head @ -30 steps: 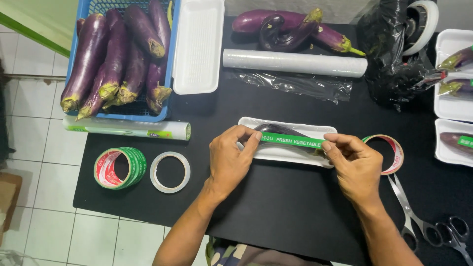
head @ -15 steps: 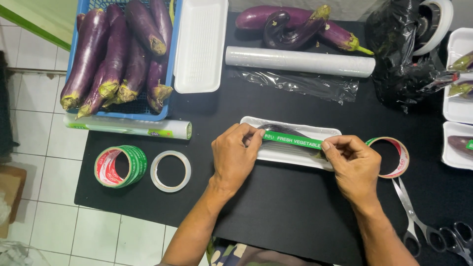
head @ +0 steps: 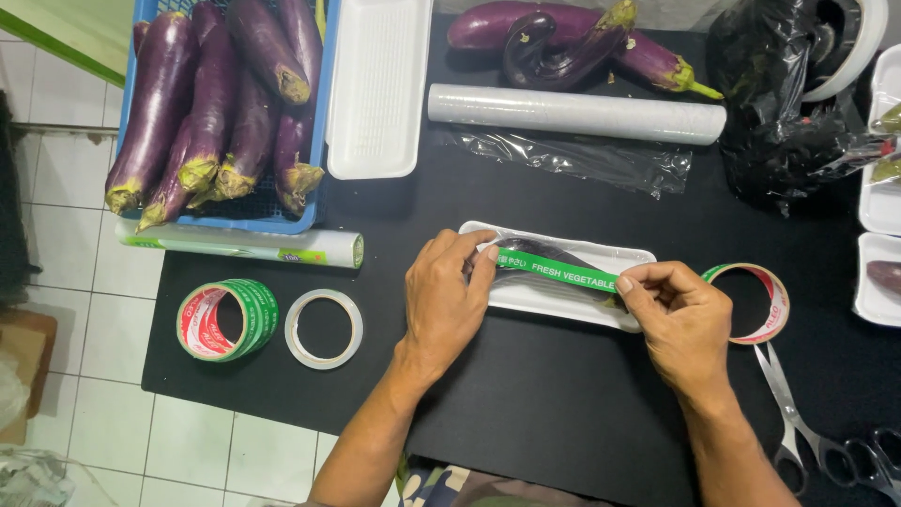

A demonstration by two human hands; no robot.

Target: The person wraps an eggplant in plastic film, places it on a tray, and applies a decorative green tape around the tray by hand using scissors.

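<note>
Black table [head: 526,413]: tape rolls [head: 228,319], scissors [head: 798,422].

Blue basket [head: 314,188] of eggplants [head: 202,113] — scissors [head: 798,422]
</note>
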